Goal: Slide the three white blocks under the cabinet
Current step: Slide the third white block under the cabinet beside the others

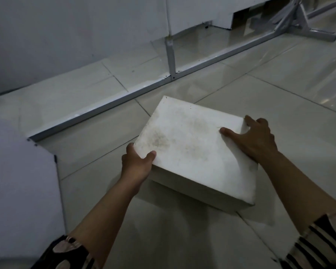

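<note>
A large white block (192, 148) with a smudged top sits in the middle of the view, just above or on the tiled floor. My left hand (137, 162) grips its near-left corner, thumb on top. My right hand (254, 138) holds its right edge, fingers wrapped over the far side. Ahead, the cabinet's grey metal base rail (113, 101) runs diagonally across the floor, with open floor behind it under the white cabinet panel (66, 35). Only one block is in view.
A white panel (21, 181) stands at the left, close to my left arm. A metal upright post (170, 55) rises from the rail. A grey metal stand (299, 22) sits at the back right. Glossy tiled floor (279, 90) extends to the right.
</note>
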